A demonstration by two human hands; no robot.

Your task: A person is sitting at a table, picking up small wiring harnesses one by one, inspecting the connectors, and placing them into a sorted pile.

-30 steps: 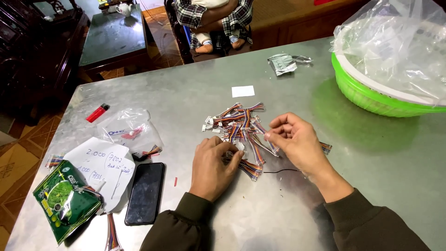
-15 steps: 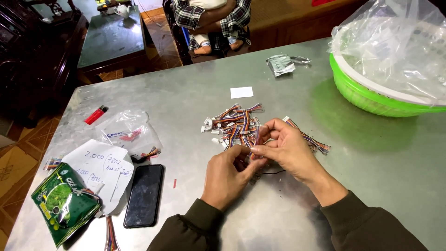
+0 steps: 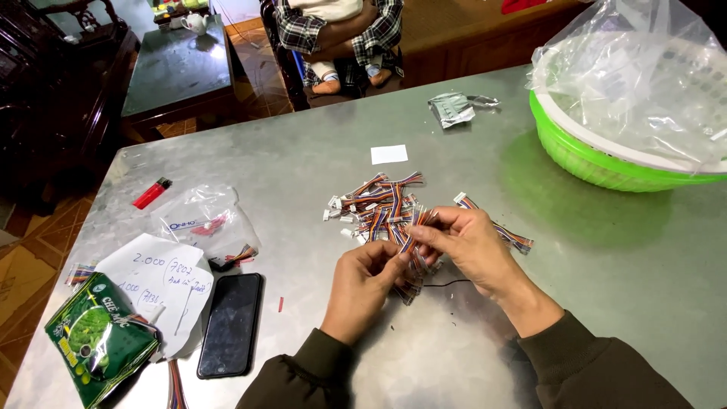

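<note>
Several multicoloured ribbon cables (image 3: 405,261) are pinched together between the fingertips of left hand (image 3: 363,284) and right hand (image 3: 466,246), while most lie unsorted in the loose pile (image 3: 375,204) just beyond.

Both hands meet mid-frame: left hand (image 3: 365,282) curled palm-down with fingertips pinched, right hand (image 3: 463,244) angled in from the right, fingers bent and pinching too, dark sleeves on both forearms.

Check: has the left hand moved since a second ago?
Yes. The left hand has lifted off the table, away from the phone, to meet the right hand on a wire bundle.
</note>
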